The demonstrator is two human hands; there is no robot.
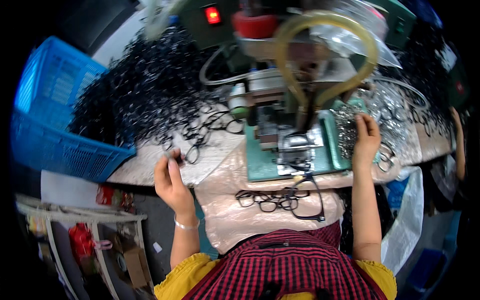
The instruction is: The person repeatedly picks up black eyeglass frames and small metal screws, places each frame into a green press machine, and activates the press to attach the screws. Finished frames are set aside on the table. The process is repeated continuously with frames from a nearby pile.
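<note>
Left hand [170,177] on flat-lying black frame [192,150]

We see a pale worn surface [150,167] bearing a green-based press machine [280,120] at the centre. At ten o'clock a big heap of black eyeglass frames [145,85] spills from a blue plastic crate [55,125]. At three o'clock lies a pile of small metal parts [347,132]. At six o'clock finished black eyeglass frames [282,200] rest on a pinkish plastic sheet [225,220].

Even, fairly bright light falls on the centre, while fisheye bending, softness and dark vignetting mark the rim.
</note>
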